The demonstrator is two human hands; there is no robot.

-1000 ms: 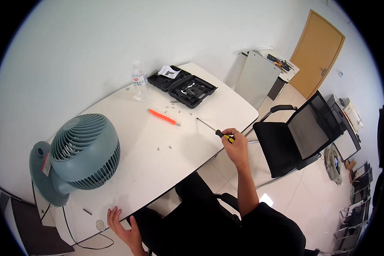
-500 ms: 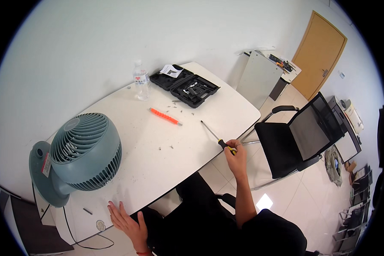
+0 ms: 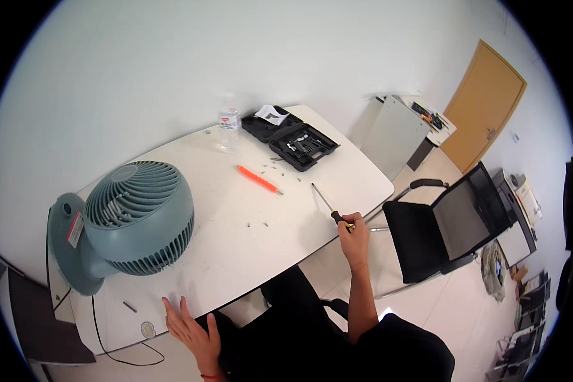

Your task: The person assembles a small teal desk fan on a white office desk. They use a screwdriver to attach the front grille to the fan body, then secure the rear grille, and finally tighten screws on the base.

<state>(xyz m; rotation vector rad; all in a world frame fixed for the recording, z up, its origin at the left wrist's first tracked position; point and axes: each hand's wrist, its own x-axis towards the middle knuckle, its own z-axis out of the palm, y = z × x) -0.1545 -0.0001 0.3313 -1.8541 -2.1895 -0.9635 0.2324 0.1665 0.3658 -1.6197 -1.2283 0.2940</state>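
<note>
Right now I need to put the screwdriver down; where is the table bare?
Bare: between the fan and the orange tool, short of the loose screws; and the near edge between the left hand and right hand. Crowded: the far end around the case and bottle.

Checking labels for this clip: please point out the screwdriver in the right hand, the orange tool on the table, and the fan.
Screwdriver (image 3: 325, 202), head view, on the middle of its metal shaft.
Orange tool (image 3: 258, 179), head view, on the middle of its orange body.
Fan (image 3: 140, 216), head view, on the front grille.
</note>
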